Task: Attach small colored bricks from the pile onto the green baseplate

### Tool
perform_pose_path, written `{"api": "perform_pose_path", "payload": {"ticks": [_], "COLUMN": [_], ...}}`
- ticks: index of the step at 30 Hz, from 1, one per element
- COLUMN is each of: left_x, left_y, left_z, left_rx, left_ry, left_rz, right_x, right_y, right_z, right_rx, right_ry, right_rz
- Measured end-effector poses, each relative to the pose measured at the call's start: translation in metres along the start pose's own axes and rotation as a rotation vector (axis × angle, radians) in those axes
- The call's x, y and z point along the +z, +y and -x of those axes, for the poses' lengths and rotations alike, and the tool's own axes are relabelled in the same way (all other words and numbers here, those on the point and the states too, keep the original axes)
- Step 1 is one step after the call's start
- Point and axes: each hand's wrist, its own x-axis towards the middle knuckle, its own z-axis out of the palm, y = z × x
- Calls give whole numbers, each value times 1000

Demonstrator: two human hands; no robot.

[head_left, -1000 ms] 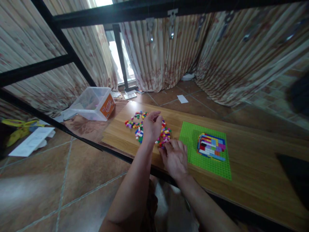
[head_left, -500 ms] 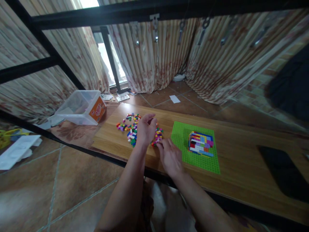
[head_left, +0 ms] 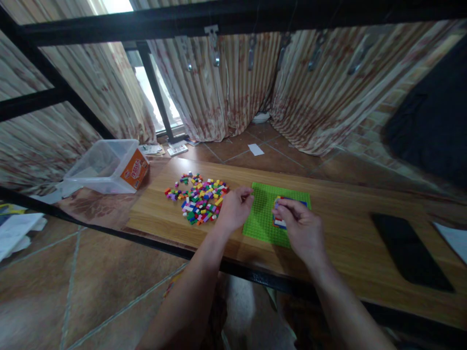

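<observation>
My right hand (head_left: 306, 231) is over the brick build (head_left: 280, 223), thumb and forefinger pinched on what looks like a small toy brick (head_left: 277, 206). The hand hides most of the build, whose blue, red and white parts show around the fingers. Under it lies a green studded baseplate (head_left: 262, 221). At the plate's left edge, my left hand (head_left: 235, 208) hovers with its fingers curled together; whatever they hold, if anything, is too small to make out. Left of that hand spreads a pile of loose, many-coloured toy bricks (head_left: 200, 199).
All this lies on a long wooden table (head_left: 343, 228). A dark flat panel (head_left: 410, 250) rests at its right, near a white sheet (head_left: 452, 238). Beyond the table's left end, a clear plastic bin (head_left: 105, 167) with an orange label stands. A black metal bar (head_left: 233, 29) crosses above.
Both hands have moved right, away from the loose bricks. My right hand has gone from the pile's edge to the build, and my left hand from above the pile to the baseplate's edge.
</observation>
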Motion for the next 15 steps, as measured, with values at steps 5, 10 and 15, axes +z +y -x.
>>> {"api": "perform_pose_path", "payload": {"ticks": [5, 10, 15], "left_x": [19, 31, 33], "left_y": [6, 7, 7], "left_z": [9, 11, 9], "left_rx": [1, -1, -2], "left_ry": [-158, -246, -266], "left_rz": [-152, -197, -180], "right_x": [-41, -41, -26], "right_y": [4, 9, 20], "right_z": [-15, -13, -9], "right_rx": [-6, -182, -337], "right_ry": [115, -35, -23], "right_rz": [226, 424, 545]}}
